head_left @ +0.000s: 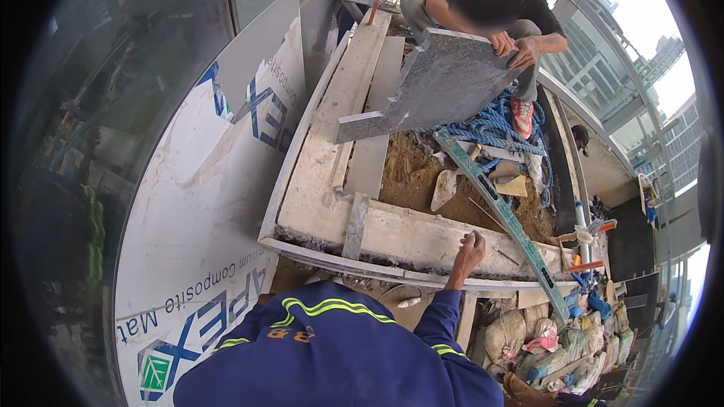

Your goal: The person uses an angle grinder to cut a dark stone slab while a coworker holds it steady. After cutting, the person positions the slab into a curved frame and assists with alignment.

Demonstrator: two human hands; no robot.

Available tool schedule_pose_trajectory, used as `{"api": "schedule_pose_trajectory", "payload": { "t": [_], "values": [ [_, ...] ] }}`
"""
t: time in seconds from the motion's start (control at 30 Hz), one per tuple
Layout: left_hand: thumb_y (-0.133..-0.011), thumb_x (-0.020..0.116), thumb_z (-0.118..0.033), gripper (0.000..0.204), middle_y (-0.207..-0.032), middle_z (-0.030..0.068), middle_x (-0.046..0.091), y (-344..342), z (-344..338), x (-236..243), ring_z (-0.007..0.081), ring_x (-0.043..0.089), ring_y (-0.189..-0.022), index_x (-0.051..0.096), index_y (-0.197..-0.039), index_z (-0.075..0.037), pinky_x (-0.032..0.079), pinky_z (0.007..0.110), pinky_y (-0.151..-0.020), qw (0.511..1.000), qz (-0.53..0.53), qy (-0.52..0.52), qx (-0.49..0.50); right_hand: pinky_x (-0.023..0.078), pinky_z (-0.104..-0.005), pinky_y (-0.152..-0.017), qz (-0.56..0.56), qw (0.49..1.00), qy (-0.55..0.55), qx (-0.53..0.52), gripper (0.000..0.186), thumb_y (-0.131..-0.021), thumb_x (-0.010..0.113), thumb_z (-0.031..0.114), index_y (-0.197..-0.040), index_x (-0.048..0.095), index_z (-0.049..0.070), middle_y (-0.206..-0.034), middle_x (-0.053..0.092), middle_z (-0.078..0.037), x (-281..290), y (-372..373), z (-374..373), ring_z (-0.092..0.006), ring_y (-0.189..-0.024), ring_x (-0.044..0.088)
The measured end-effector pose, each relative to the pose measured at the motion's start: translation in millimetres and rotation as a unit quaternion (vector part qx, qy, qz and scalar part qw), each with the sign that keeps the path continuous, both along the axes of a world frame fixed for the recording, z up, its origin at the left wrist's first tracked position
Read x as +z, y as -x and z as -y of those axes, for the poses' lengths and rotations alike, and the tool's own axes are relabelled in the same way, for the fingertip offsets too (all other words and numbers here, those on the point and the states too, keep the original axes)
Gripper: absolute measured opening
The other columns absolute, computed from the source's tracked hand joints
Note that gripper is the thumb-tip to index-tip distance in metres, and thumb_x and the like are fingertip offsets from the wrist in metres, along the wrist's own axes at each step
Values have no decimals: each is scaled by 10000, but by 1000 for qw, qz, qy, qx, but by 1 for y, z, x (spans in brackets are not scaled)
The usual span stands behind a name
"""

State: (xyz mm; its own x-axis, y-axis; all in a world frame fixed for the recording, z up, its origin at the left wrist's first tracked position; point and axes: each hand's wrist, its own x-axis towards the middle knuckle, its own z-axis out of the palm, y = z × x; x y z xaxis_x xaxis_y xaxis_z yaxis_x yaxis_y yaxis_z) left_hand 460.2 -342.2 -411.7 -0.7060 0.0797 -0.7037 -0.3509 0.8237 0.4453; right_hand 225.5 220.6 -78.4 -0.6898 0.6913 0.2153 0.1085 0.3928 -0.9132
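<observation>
Soil (406,175) and blue rope (494,122) lie inside the concrete planter (311,152); a green spirit level (507,215) crosses its near rim (415,244), long axis slanting far-left to near-right. Beside it, my right hand (469,254) curls; whether its fingers pinch anything, I can't tell.

Dk glass wall (162,38) L; bright sky (641,0), bldgs (681,139) R.

White panel (204,203) beside dark glass (162,22); blue rope (484,121) heaped over soil (409,173); sacks (504,337) piled together.
</observation>
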Motion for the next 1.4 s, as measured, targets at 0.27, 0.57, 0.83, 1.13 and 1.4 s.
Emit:
{"api": "schedule_pose_trajectory", "payload": {
  "t": [0.27,0.57,0.83,1.13,1.4],
  "values": [
    [-864,617,-477,417,-1024,156,750,-29,13,-42,344,731,-941,745,-1135,-187,573,471,-838,993,-96,67,-6,480,-339,-647,-5,999,-14,51,366,-971,577,293,-1129,703,-12,-899,691,-110,-10,-20,-3,-190,-760,646],
    [-979,610,-351,423,-1127,156,728,13,-26,92,274,720,-992,648,-1247,-26,576,403,-802,781,-124,-237,564,524,-359,-737,23,998,-52,-29,369,-976,547,230,-1146,690,-64,-959,708,-150,4,-57,-43,-234,-831,666],
    [-1026,583,-404,522,-1239,172,655,112,-30,282,249,651,-1133,615,-1295,43,546,367,-901,744,-355,-291,486,522,-390,-836,65,982,-162,-79,294,-930,589,159,-1111,713,-38,-1029,721,-180,17,-95,-14,-278,-912,680],
    [-942,719,-298,458,-1158,141,656,137,-18,299,198,646,-1005,643,-1210,65,577,355,-835,814,-371,-238,378,526,-380,-838,18,987,-136,-86,209,-942,572,102,-1074,698,0,-1024,700,-170,-6,-149,62,-305,-914,679],
    [-1004,619,-329,407,-1034,93,659,162,-16,321,173,645,-913,656,-1146,51,561,310,-726,852,-362,-222,306,431,-452,-1071,169,978,76,-99,683,-852,454,82,-1450,283,-199,-1303,507,-439,-114,-133,176,-484,-1245,548]
  ]
}}
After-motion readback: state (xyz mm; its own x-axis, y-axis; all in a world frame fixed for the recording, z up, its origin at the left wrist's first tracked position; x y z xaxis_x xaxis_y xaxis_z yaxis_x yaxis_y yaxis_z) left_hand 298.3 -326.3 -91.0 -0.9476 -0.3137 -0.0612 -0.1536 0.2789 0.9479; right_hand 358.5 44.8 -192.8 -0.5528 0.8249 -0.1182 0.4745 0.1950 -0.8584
